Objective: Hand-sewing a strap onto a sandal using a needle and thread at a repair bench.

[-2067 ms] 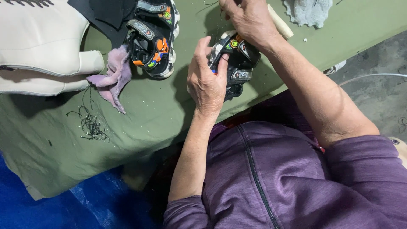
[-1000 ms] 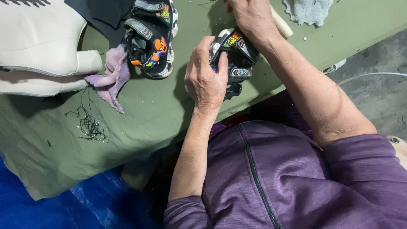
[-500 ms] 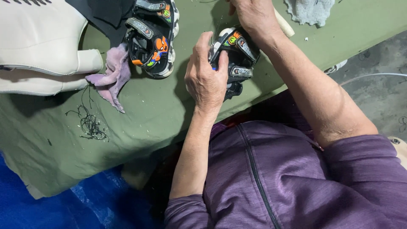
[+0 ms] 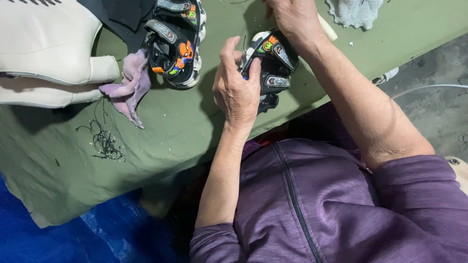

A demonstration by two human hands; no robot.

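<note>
change: over the last 2 s the held sandal has tilted slightly and the left thumb has shifted along its edge; both hands stay on it, so the handwork on this 1 sandal appears to be continuing.
held item: child's black sandal (image 4: 271, 63), upper centre of the frame, lifted just above the table edge, sole partly turned toward the camera.
left hand (image 4: 237, 92): fingers wrapped narrowly around the sandal's near side, thumb pressed on the strap area.
right hand (image 4: 291, 19): at the top edge of the frame, closed over the sandal's far end; fingertip detail is hidden.
second sandal (image 4: 176, 41): upper centre-left, resting on the cloth, apart from the hands; same black body, grey straps, orange and green patches.
table cover (image 4: 161, 141): olive green fabric, matte, lightly creased.
lilac rag (image 4: 129, 87): soft, crumpled, just left of the second sandal.
thread scraps (image 4: 103, 141): thin black tangle, centre-left.
cream moulded form (image 4: 46, 51): smooth, rounded, upper left.
grey-white cloth (image 4: 355, 10): fuzzy, upper right.
garment: purple knit zip jacket (image 4: 312, 204), lower right.
</note>
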